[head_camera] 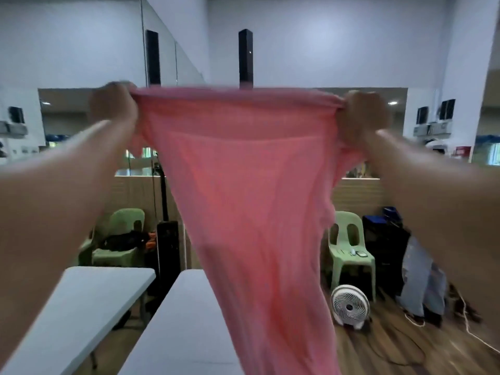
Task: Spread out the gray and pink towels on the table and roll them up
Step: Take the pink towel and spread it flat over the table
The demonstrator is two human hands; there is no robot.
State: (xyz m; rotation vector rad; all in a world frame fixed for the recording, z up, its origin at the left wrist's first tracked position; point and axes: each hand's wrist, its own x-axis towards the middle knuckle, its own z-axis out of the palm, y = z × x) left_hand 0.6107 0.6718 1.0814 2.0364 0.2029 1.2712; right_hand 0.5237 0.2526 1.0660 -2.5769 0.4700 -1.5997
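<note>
**Pink towel held up in both hands**

You have the pink towel (243, 185) raised in the air in front of you, arms stretched forward. Your left hand (113, 104) grips one top corner with its fingers curled round the bunched cloth, and your right hand (362, 115) grips the other corner the same way. The top edge runs nearly taut between your fists. Below them the towel hangs loose and narrows toward the bottom of the view, where it passes in front of the white table (184, 320); whether it touches the tabletop you cannot tell from here.

A second white table (81, 307) stands just beside the first, on your left. Behind them are two green chairs (119, 239), and a white fan (349, 307) sits on the wooden floor (392, 347) to the right.
</note>
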